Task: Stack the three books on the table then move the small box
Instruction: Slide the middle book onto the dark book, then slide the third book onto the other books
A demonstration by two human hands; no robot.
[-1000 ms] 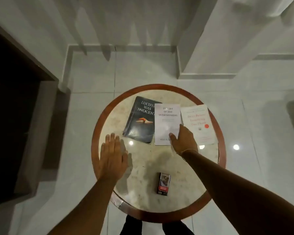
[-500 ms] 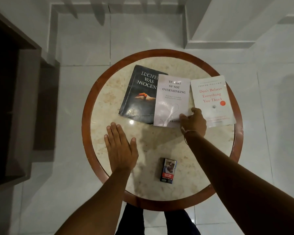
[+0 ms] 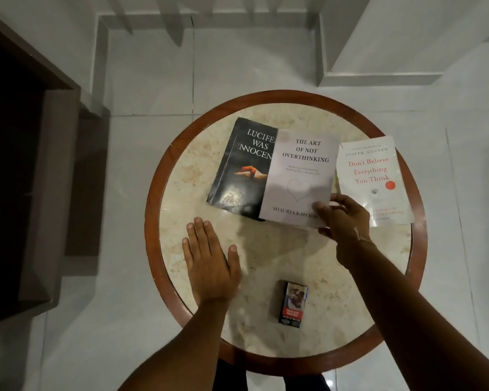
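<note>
Three books lie on the round marble table (image 3: 266, 249). A black book (image 3: 237, 170) sits at the left. The pale grey book (image 3: 299, 176) is lifted off the table and overlaps the black book's right half. My right hand (image 3: 342, 218) grips the grey book's near right corner, thumb on the cover. The white book with red lettering (image 3: 373, 179) lies flat at the right. My left hand (image 3: 209, 261) rests flat on the table, fingers apart, holding nothing. The small dark box (image 3: 293, 303) stands near the table's front edge between my arms.
The table has a raised brown wooden rim (image 3: 153, 210). Pale floor tiles (image 3: 153, 80) surround it. A dark wooden cabinet (image 3: 26, 179) stands at the left. White walls and a step meet the floor beyond the table.
My right hand has taken the grey book by its near corner, raised it and carried it leftward over the black book. The left hand stays flat. The camera has tilted down.
</note>
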